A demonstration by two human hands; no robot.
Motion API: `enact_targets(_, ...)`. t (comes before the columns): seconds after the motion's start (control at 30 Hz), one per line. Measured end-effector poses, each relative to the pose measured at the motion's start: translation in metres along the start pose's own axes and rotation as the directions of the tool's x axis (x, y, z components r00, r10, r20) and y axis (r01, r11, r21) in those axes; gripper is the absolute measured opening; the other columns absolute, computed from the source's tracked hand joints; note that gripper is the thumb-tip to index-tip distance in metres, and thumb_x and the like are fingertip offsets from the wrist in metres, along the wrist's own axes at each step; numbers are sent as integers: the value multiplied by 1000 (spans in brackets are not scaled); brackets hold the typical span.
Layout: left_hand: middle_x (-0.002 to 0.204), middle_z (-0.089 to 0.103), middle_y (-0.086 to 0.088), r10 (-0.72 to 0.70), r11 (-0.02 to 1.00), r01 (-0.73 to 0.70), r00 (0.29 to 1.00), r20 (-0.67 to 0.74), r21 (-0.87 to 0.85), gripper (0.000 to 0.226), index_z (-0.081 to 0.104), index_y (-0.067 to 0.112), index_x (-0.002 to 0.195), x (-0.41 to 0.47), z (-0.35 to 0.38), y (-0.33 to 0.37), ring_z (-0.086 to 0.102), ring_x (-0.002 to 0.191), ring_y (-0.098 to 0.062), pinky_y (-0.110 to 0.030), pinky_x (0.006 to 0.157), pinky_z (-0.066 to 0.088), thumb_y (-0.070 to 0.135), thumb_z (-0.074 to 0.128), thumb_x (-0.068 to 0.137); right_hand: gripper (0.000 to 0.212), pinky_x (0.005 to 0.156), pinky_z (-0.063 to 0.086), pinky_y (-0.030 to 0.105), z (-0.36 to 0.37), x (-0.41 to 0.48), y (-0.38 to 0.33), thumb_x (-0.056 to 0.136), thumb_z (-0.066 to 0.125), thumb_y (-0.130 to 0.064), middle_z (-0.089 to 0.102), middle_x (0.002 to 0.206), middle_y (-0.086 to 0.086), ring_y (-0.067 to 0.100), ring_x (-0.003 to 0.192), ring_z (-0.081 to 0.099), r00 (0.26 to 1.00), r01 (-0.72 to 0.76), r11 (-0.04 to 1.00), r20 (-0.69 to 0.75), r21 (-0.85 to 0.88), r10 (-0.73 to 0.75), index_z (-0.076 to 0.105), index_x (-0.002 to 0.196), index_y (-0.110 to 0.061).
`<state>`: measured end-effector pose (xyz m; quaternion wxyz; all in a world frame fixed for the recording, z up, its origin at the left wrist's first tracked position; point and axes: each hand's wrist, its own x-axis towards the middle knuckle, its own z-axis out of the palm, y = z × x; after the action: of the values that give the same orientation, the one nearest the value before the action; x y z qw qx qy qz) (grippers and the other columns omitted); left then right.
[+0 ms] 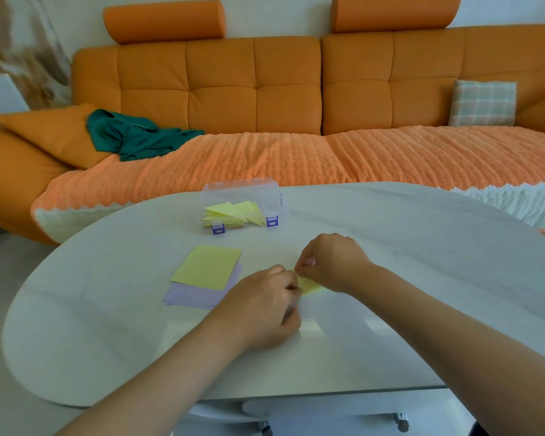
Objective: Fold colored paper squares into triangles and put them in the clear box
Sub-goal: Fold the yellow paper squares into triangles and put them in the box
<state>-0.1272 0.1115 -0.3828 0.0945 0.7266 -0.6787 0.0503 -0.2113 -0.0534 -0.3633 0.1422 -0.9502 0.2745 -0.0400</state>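
Both hands work on one yellow sheet (310,285), which lies on the white worktop (422,278) in front of the person, near the right side of the stack of squares (206,267). The right hand (331,262) pinches a corner of it between thumb and finger. The left hand (265,309) has its curled fingers closed on the near edge, so each grip is closed on the paper. Most of the sheet is hidden under them. I think the two grips are so close together because the corners must meet exactly before the crease is pressed. The stack, yellow on top and purple below, lies just left of the hands, easy to reach for the next sheet. The clear box (241,199) stands farther back, well apart from the hands, with several yellow folded triangles (233,210) already inside. Behind the worktop is an orange sofa (221,86) with a green cloth (132,136) on it.
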Motion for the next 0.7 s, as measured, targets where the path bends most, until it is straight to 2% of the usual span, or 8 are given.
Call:
enact_targets(0.07, 117, 58, 1, -7, 1000, 7, 1000, -5, 7, 36, 69, 11, 105, -3, 1, 5, 50, 104, -18, -31, 75, 45, 28, 43, 88, 16, 80, 45, 28, 0, 0, 0, 87, 61, -33, 71, 94, -15, 11, 91, 62, 1000, -2, 1000, 5, 0, 2, 76, 90, -37)
enact_targets(0.17, 114, 58, -3, -24, 1000, 24, 1000, -18, -10, 39, 66, 7, 103, -9, 6, 11, 53, 101, -21, -29, 67, 42, 29, 38, 86, 14, 81, 45, 28, 0, -1, 0, 88, 61, -35, 71, 96, -14, 11, 92, 61, 1000, 8, 1000, 2, -11, -8, 75, 90, -37)
enact_targets(0.27, 113, 61, -3, -67, 994, 63, 997, -44, -91, 44, 67, 4, 104, -14, 10, 16, 51, 107, -18, -35, 77, 51, 29, 36, 85, 16, 83, 43, 29, 1, -2, 0, 89, 59, -37, 71, 96, -14, 11, 90, 60, 999, 30, 999, -25, -34, -31, 75, 91, -38)
enact_targets(0.37, 112, 61, -4, -109, 986, 101, 993, -54, -136, 40, 65, 5, 108, -15, 11, 17, 49, 109, -17, -38, 83, 51, 28, 40, 87, 19, 87, 40, 30, 6, -7, 1, 93, 55, -36, 70, 100, -14, 10, 90, 59, 995, 72, 995, -64, -75, -77, 74, 95, -38)
enact_targets(0.47, 114, 57, 2, -110, 983, 100, 992, -60, -153, 37, 60, 14, 118, -17, 9, 18, 46, 109, -15, -34, 86, 48, 31, 45, 90, 22, 82, 37, 31, 12, -16, 5, 98, 52, -35, 66, 108, -10, 15, 96, 57, 977, 152, 973, -126, -175, -175, 72, 106, -37)
enact_targets(0.53, 117, 53, 6, -103, 983, 92, 993, -61, -159, 39, 56, 20, 127, -18, 9, 18, 44, 108, -13, -30, 86, 46, 34, 46, 91, 20, 82, 36, 32, 13, -25, 8, 96, 58, -36, 65, 114, -10, 17, 101, 55, 948, 234, 948, -167, -214, -271, 72, 109, -35)
enact_targets(0.6, 120, 52, 8, -99, 983, 89, 994, -50, -161, 41, 54, 23, 132, -19, 8, 18, 43, 110, -12, -27, 89, 44, 35, 46, 93, 19, 83, 37, 33, 12, -34, 9, 94, 60, -33, 65, 116, -11, 18, 103, 54, 921, 315, 925, -165, -214, -352, 74, 106, -33)
enact_targets(0.7, 117, 52, 7, -90, 985, 82, 995, -44, -154, 39, 55, 24, 130, -18, 8, 19, 42, 111, -12, -28, 92, 43, 35, 46, 94, 28, 85, 38, 35, 13, -47, 12, 95, 49, -27, 67, 111, -12, 18, 100, 52, 906, 370, 889, -109, -269, -410, 76, 102, -32)
